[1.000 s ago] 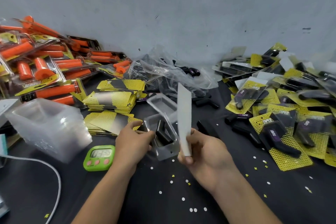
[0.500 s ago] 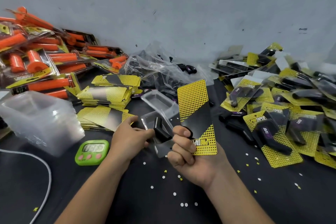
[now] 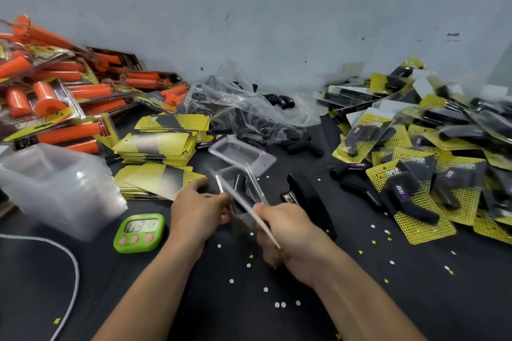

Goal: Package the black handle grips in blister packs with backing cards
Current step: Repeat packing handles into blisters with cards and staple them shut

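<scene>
Hold, left: the left hand (image 3: 199, 213) pinches the near-left rim of the clear moulded plastic blister tray (image 3: 255, 189) with curled fingers. The tray is lifted off the black table (image 3: 388, 299) and tilted.
Hold, right: the right hand (image 3: 293, 235) grips the lower end of the thin pale cardboard backing card (image 3: 238, 201), fingers wrapped round it. Blur hides how each finger lies.
Task's thing: the short black rubber handle grip (image 3: 239, 184) sits loose in the tray's pocket, nearly upright.
Card to tray: the card shows edge-on, slanting across the tray's open face. Cannot tell whether it has entered the rim.
Risk, spill: the pocket is open and the tray is tilted, so a jolt or a slack pinch before the card covers it would likely tip the grip out.
Risk, jam: the card is driven from one end only. If it goes in askew, a corner may catch the rim and crease.
Risk, flex: the thin plastic is held at one edge. A hard squeeze may spring the rim and let the card slip back out.
Risk, wrong face: the printed side is not visible, so check it before fastening.
Risk, clutter: the black desk stapler (image 3: 310, 202) lies just beside the right hand and an empty clear blister tray (image 3: 241, 155) just behind the held one. A sweeping wrist could knock either.
Next call: square the card, support the tray from beneath, then close.
</scene>
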Demonstrator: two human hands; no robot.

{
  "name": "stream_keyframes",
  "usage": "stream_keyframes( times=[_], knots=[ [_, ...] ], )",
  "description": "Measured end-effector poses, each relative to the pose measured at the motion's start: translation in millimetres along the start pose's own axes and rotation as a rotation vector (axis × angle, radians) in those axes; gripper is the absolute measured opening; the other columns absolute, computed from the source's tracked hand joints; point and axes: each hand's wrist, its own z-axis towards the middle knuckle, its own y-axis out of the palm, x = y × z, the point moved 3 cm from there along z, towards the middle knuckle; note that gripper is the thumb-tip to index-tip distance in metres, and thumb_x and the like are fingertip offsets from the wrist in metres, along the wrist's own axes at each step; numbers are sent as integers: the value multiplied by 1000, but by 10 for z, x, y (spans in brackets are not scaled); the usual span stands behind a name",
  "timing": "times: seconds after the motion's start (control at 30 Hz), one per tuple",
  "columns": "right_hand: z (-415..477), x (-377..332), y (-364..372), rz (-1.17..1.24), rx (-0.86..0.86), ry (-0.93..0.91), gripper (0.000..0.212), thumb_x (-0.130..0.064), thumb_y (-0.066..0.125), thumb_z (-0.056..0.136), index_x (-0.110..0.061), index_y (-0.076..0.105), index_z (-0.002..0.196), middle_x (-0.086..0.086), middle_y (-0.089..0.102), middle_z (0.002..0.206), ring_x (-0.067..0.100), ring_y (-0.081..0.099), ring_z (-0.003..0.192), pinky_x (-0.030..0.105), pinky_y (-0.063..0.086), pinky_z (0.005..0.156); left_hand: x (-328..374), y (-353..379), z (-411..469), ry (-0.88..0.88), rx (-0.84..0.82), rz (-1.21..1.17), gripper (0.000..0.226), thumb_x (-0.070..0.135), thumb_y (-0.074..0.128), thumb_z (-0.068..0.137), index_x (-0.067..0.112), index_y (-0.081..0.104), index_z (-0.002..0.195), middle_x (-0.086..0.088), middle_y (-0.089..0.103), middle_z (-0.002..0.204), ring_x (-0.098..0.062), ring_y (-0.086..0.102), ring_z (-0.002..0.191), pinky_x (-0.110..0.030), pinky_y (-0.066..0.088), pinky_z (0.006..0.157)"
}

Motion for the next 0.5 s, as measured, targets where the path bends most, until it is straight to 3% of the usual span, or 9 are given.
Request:
stream_keyframes(
  times=[0.1,0.23,0.33,0.5],
  knots=[
    [15,68,-5,-232,19,30,40,-24,53,97,-18,48,58,-3,38,42,13,30,31,21,22,43,2,-51,-10,25,34,7,35,-9,62,88,7,71,118,-5,71,86,9,62,50,-9,40,36],
    [60,54,-117,-296,34,30,48,-20,51,97,-20,41,50,-1,36,44,15,28,33,22,23,44,-11,-89,6,2,87,-17,29,-4,68,85,15,79,103,-1,76,72,-4,68,49,-15,46,40],
    [66,44,-153,-285,48,30,51,-15,48,99,-19,40,49,0,34,42,14,27,31,20,24,43,-32,-80,21,-47,79,-111,25,-10,64,85,9,76,96,-7,74,63,-14,68,47,-19,50,43],
    [93,33,-175,-377,139,-20,38,-3,45,90,-20,35,58,6,28,55,16,24,41,24,21,45,-73,-108,83,-48,53,-140,17,-5,72,85,9,77,94,-12,76,70,-19,68,50,-23,53,48]
  ],
)
